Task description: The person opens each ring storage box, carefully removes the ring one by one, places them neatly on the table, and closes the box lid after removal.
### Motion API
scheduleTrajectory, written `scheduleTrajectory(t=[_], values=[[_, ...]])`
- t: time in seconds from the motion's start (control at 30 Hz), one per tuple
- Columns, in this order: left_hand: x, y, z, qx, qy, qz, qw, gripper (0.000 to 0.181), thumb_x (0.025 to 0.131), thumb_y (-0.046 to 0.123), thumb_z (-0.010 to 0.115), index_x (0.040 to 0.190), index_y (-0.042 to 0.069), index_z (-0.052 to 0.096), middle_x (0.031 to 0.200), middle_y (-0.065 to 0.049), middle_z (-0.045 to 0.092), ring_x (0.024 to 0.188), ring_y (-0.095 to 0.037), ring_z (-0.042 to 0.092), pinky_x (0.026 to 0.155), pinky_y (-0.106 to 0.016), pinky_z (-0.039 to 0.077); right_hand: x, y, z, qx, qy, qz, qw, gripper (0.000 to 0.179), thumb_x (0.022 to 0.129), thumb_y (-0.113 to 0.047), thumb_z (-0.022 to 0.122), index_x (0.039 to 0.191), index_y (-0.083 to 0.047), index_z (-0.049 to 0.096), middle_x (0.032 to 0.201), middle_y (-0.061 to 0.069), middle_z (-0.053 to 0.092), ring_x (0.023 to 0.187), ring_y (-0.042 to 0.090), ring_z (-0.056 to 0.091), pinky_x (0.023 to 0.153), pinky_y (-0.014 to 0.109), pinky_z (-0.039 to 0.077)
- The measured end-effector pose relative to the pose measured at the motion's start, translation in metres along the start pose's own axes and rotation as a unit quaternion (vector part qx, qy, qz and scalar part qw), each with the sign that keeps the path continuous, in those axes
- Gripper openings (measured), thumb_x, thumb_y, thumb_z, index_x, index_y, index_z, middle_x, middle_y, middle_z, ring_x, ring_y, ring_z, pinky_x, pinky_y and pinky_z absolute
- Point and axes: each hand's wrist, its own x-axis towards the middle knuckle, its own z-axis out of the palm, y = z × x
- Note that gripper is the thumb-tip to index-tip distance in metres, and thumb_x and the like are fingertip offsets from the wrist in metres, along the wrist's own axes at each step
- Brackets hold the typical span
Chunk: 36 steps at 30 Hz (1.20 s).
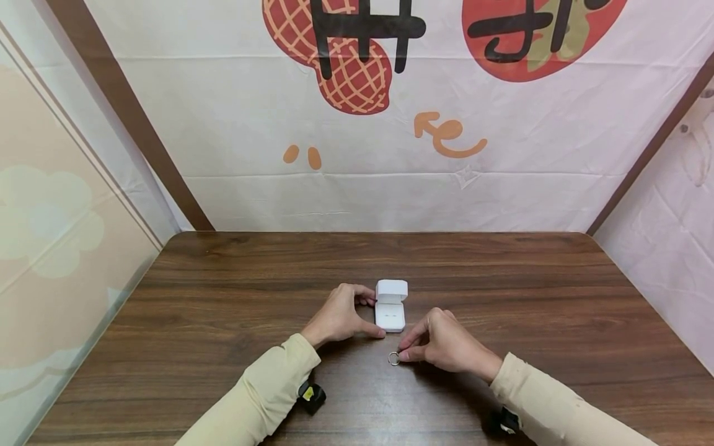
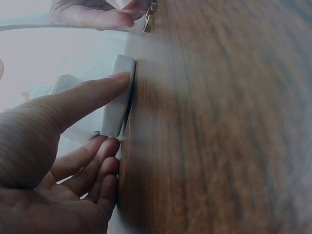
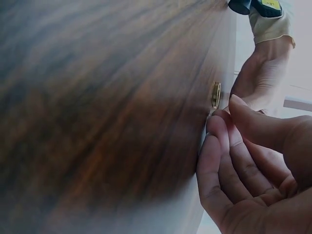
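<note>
A small white ring box stands on the table with its lid raised and a slotted cushion inside. My left hand holds it from the left, thumb along its front and curled fingers at its rear side. Just in front of the box lies a thin metal ring, seen edge-on in the right wrist view. My right hand reaches in from the right, fingertips right at the ring's edge. In the right wrist view a gap shows between thumb and bent index finger.
The brown wood-grain table extends on all sides of the hands. A white printed cloth hangs behind its far edge, with more cloth at both sides. Black wrist cameras sit under the left cuff and right cuff.
</note>
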Motion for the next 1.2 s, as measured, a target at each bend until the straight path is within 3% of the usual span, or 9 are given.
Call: scheduleTrajectory(t=[0.2,0.43,0.67,0.83,1.03,1.1,1.2], values=[[-0.001,0.000,-0.001,-0.003,-0.002,0.002,1.0000,0.056,0.061,0.013,0.099,0.108,-0.001,0.072,0.094,-0.003,0.073,0.094,-0.020,0.067,0.092,-0.040,0.053,0.000,0.000,-0.002,0.006,0.004,0.001,1.0000,0.007,0.079,-0.019,0.088,0.081,-0.017,0.082,0.079,-0.016,0.074,0.066,-0.001,0.059,0.059,0.021,0.049],[-0.001,0.000,0.000,-0.002,-0.001,0.004,1.0000,0.056,0.061,0.013,0.099,0.108,-0.002,0.072,0.094,-0.003,0.073,0.095,-0.021,0.067,0.093,-0.040,0.052,0.005,0.001,-0.013,0.039,0.008,0.029,0.9988,0.014,0.082,-0.020,0.087,0.090,-0.009,0.082,0.071,-0.009,0.074,0.058,0.010,0.065,0.057,0.023,0.051],[-0.001,0.000,-0.001,-0.002,-0.002,0.003,1.0000,0.056,0.061,0.014,0.099,0.108,-0.001,0.072,0.094,-0.002,0.072,0.095,-0.020,0.067,0.093,-0.040,0.052,0.017,0.007,-0.035,0.056,0.021,0.085,0.9946,0.023,0.083,-0.031,0.086,0.093,-0.010,0.083,0.083,-0.004,0.077,0.077,0.010,0.063,0.067,0.027,0.053],[0.000,0.000,-0.001,-0.001,-0.003,0.003,1.0000,0.056,0.061,0.015,0.099,0.108,0.000,0.072,0.094,-0.002,0.072,0.095,-0.021,0.067,0.093,-0.041,0.052,0.029,0.015,-0.046,0.146,0.020,0.140,0.9791,0.036,0.088,-0.034,0.081,0.104,-0.002,0.079,0.092,0.009,0.077,0.086,0.020,0.073,0.079,0.036,0.059],[0.000,0.000,-0.001,0.003,-0.001,0.004,1.0000,0.056,0.060,0.014,0.099,0.107,0.000,0.073,0.094,-0.001,0.072,0.095,-0.021,0.067,0.092,-0.041,0.052,0.047,0.025,-0.048,0.272,-0.010,0.182,0.9449,0.052,0.096,-0.034,0.072,0.118,0.013,0.067,0.107,0.022,0.073,0.096,0.029,0.073,0.087,0.038,0.059],[0.000,0.000,-0.001,0.002,-0.001,0.004,1.0000,0.056,0.060,0.014,0.099,0.108,-0.001,0.073,0.094,-0.002,0.073,0.095,-0.021,0.067,0.092,-0.040,0.052,0.053,0.028,-0.048,0.287,-0.021,0.193,0.9380,0.055,0.096,-0.037,0.071,0.119,0.012,0.066,0.107,0.022,0.073,0.097,0.027,0.072,0.088,0.037,0.058],[0.000,0.000,0.000,0.001,-0.001,0.003,1.0000,0.057,0.061,0.013,0.099,0.109,-0.001,0.072,0.095,-0.002,0.073,0.096,-0.021,0.067,0.092,-0.041,0.052,0.060,0.030,-0.047,0.289,-0.039,0.197,0.9360,0.057,0.097,-0.041,0.069,0.117,0.013,0.067,0.106,0.021,0.073,0.096,0.024,0.072,0.089,0.036,0.058]])
